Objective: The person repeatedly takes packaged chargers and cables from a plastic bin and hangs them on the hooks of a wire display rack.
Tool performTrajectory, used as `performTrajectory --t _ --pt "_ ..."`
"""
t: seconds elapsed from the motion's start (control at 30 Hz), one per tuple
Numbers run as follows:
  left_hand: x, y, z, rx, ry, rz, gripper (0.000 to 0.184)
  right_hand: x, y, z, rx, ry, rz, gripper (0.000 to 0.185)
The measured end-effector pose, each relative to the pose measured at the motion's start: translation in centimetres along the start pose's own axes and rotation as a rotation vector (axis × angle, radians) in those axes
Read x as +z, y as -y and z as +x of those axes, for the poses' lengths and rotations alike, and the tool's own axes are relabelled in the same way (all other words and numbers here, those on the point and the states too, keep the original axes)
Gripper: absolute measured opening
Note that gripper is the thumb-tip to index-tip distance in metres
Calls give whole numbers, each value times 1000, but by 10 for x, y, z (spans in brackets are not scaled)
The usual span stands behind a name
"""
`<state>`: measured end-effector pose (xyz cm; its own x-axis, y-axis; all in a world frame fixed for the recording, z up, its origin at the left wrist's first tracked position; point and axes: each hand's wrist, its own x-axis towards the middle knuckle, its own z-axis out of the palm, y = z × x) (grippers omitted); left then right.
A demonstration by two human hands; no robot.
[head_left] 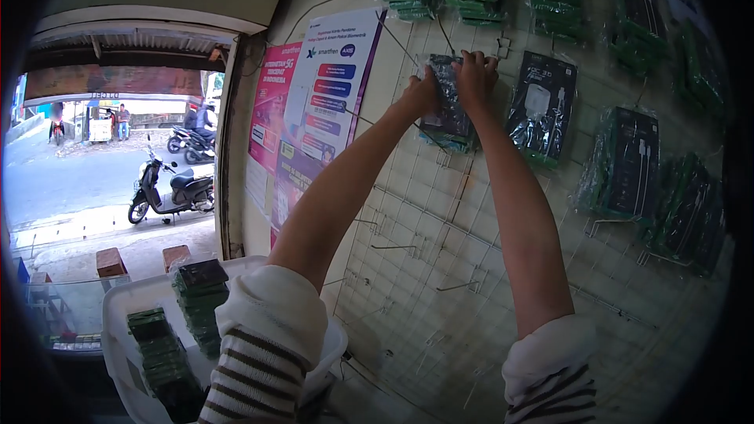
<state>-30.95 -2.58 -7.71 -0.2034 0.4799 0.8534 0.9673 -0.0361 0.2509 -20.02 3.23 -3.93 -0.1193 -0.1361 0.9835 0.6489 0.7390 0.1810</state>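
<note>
Your left grip (422,93) and right grip (476,82) held the film-wrapped packet (450,110) toward the wire grid's (425,210) left edge; likely light, slippery; sides suited holding.

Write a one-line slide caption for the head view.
Left hand and right hand hold a dark package before a wire wall grid, near other hanging packages.

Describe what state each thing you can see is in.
Dark, flat, plastic-wrapped package: upright, face outward
Left bare hand: at the package's left edge
Right bare hand: at its upper right
Thin metal hook below: bare
White plastic tub: open, holding stacked green packs
Nearest dark scooter outside: parked, riderless
Pink paper poster: up flat
</note>
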Motion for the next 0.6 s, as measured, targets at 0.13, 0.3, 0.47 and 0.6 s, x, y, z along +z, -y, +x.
performTrajectory --t 0.13,0.3,0.47,0.6 --pt "3 -4 -3 -45 99 75 94 4 -3 -19 -134 -130 -171 47" --pt "-3 -12 -14 -131 88 213 74 -3 1 -30 -155 -119 -254 55" --pt "-27 -12 -33 -37 29 224 61 -14 5 -39 -147 -75 -238 59" --pt "-44 -15 -64 195 -367 38 48 -43 24 -54 -156 -45 -124 58"
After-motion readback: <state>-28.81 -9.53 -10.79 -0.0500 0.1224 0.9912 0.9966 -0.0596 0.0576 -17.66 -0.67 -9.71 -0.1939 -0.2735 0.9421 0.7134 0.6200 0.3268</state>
